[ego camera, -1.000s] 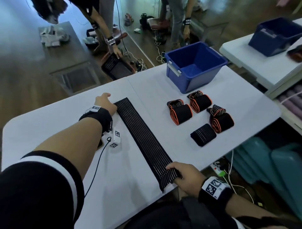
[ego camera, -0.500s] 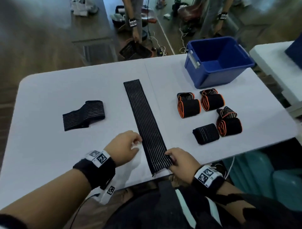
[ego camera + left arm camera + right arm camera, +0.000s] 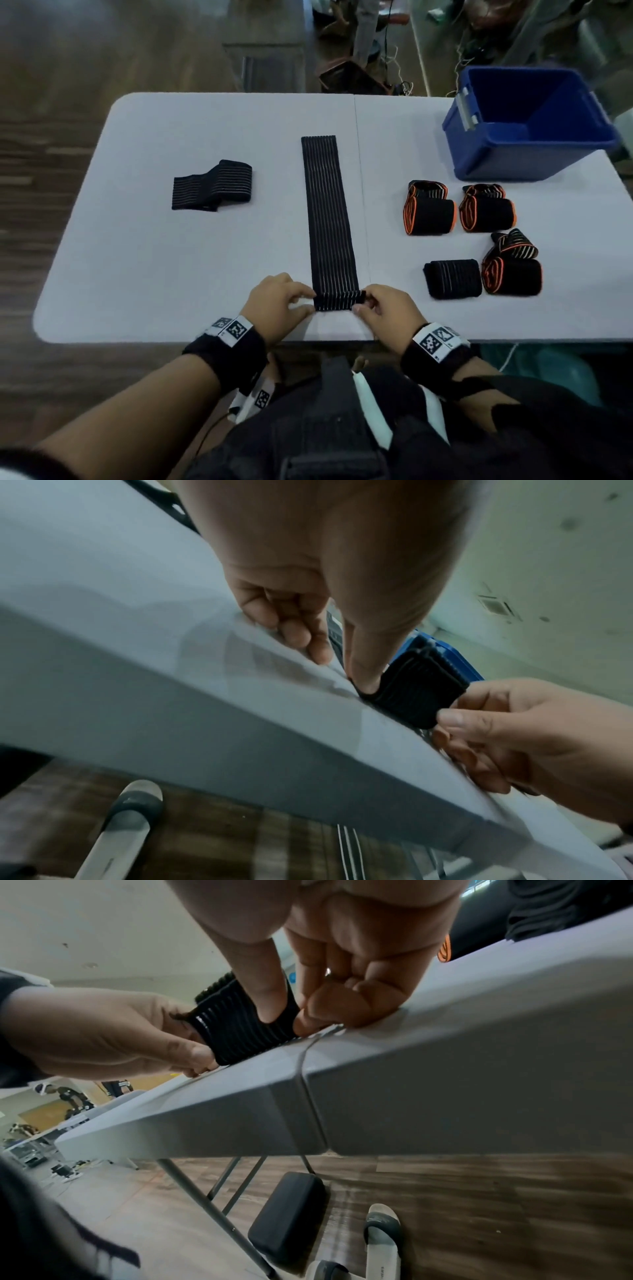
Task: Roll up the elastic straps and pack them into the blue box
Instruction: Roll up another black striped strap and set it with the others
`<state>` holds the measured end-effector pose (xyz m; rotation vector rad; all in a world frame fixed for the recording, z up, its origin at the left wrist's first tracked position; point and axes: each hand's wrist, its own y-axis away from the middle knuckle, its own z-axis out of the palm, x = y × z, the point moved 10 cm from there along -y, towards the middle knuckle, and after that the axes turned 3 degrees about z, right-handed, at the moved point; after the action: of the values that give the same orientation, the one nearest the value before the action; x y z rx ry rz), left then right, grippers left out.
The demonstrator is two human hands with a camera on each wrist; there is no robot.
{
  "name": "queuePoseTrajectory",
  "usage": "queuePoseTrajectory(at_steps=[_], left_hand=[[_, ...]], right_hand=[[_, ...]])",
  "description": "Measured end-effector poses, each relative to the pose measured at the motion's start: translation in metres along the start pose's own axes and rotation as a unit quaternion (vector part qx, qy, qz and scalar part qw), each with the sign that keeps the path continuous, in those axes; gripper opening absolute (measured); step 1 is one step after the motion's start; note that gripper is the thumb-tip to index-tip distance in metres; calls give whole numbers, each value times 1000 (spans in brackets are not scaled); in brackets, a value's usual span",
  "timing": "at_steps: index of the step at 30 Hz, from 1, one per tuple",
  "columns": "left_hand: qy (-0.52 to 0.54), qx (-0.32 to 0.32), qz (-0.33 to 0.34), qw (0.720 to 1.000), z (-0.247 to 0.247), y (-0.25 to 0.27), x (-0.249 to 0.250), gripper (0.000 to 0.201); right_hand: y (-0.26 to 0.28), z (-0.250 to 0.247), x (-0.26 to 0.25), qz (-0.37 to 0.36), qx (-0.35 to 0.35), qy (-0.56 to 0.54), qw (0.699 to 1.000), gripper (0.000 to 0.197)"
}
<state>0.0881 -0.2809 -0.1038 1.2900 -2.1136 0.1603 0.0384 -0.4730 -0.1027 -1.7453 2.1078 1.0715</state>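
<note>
**A:** What are the fingers doing?

**B:** The left hand (image 3: pixel 274 305) pinches the left end of a small roll started at the near end of a long black elastic strap with thin pale stripes (image 3: pixel 329 212). In the left wrist view its thumb (image 3: pixel 366 653) presses down on the roll's end; the other fingers are curled beside it on the tabletop. The right hand (image 3: pixel 383 311) pinches the roll's right end between thumb and curled fingers (image 3: pixel 329 1007).

**A:** Where does the strap lie?

**B:** On a white folding table (image 3: pixel 171 274). The rolled part sits near the middle of the near edge. The rest lies flat and straight, running toward the far edge, just left of the table's centre seam.

**A:** And the box?

**B:** A blue plastic box with an open top (image 3: pixel 524 126) stands at the far right corner. No strap shows inside it.

**A:** Anything else on the table?

**B:** Between the box and the near edge, on the right half, lie three rolled black straps with orange edging (image 3: pixel 431 209) and one rolled black strap with pale stripes (image 3: pixel 452 277). On the left half, well apart from the hands, lies a loosely folded black striped strap (image 3: pixel 212 186).

**A:** What do the wrists carry?

**B:** Black wristbands with white square-patterned tags (image 3: pixel 233 330).
</note>
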Motion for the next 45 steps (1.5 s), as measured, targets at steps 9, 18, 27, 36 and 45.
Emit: queuePoseTrajectory(at_steps=[9,18,27,36,45], left_hand=[[33,3,-102,994,-2,-6,-2,17],[64,63,-98,991,-5,-3,4,24],[3,52,-43,998,-1,-20,26,12],[-29,58,-10,998,-6,-32,30,8],[-35,59,11,998,-5,-33,33,3]], right_hand=[[-14,-7,8,43,13,-59,997,26],[-21,-16,-5,6,12,-36,999,16],[-26,-13,-31,-62,6,72,995,23],[-30,-14,-50,-125,9,120,985,8],[-33,-11,-43,-87,7,97,991,4]])
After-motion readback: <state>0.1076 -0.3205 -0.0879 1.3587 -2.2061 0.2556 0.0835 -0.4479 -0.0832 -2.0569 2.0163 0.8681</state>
